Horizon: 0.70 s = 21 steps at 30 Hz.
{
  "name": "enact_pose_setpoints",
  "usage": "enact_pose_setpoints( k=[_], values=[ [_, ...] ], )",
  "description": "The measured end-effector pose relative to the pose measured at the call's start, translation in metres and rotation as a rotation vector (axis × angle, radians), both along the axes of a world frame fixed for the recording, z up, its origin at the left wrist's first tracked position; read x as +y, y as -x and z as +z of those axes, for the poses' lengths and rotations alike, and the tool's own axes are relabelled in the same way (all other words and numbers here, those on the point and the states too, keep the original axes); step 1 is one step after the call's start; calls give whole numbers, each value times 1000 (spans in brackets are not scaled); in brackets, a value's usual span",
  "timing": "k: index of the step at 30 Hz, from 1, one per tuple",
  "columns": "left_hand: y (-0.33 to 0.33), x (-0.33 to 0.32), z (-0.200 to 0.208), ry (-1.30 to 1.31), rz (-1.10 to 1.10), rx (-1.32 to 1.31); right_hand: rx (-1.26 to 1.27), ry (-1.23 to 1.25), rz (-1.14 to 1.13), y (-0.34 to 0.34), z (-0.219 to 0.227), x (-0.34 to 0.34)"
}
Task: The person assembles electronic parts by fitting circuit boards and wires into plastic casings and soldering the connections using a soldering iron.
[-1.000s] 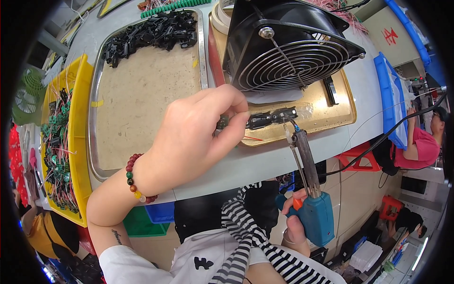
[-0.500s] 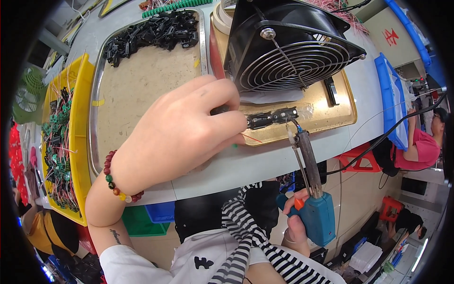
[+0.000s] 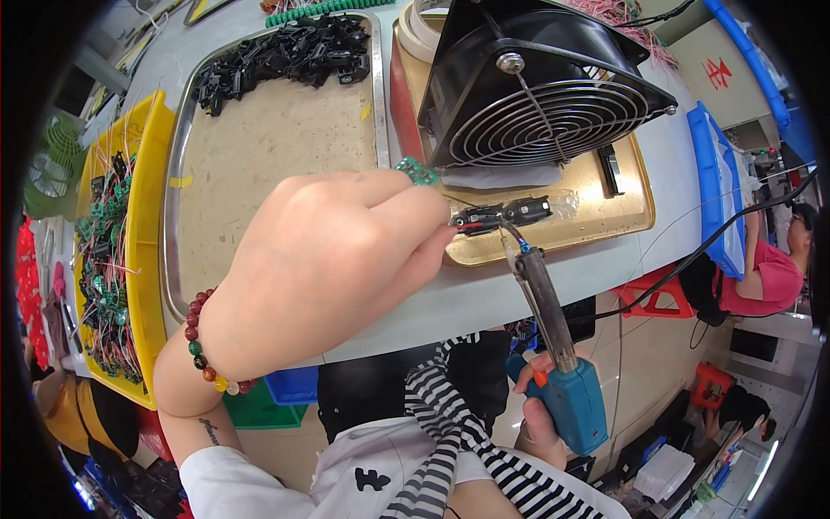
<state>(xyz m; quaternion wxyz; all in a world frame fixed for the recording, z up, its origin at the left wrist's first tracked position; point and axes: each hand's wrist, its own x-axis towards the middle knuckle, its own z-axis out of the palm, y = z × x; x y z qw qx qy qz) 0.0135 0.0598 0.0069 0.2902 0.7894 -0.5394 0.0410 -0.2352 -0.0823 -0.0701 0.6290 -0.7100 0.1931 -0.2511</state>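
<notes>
My left hand [image 3: 337, 242], with a beaded bracelet at its wrist, is closed over the near edge of a gold tray [image 3: 635, 212]. A small green circuit board [image 3: 418, 171] sticks out beyond its curled fingers, and a red wire [image 3: 469, 226] runs from its fingertips to small black plastic parts [image 3: 480, 220] in a row on the tray. My right hand [image 3: 538, 415] grips the blue handle of a soldering gun [image 3: 575, 406]. Its hot tip rests at or just over the junction between the black parts; exact contact is too small to tell.
A black fan with a wire guard [image 3: 553, 121] stands behind the parts. To the left lie a metal tray [image 3: 259, 164] with piled black parts [image 3: 290, 60] and a yellow bin [image 3: 147, 259] of wired green boards. A black cable [image 3: 735, 238] arcs at the right. Other people sit nearby.
The soldering gun's tip has moved left along the black parts. My left hand has turned and shifted slightly, the green board now showing above its fingers and the red wire reaching the parts.
</notes>
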Motion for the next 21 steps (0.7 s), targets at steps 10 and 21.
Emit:
enact_pose_setpoints(
  k=[10, 21],
  values=[
    [-1, -5, -4, 26, -17, -47, 5, 146, -20, -8, 4, -5],
    [0, -3, -7, 43, 12, -84, 44, 204, -27, -4, -2, -7]
  ],
)
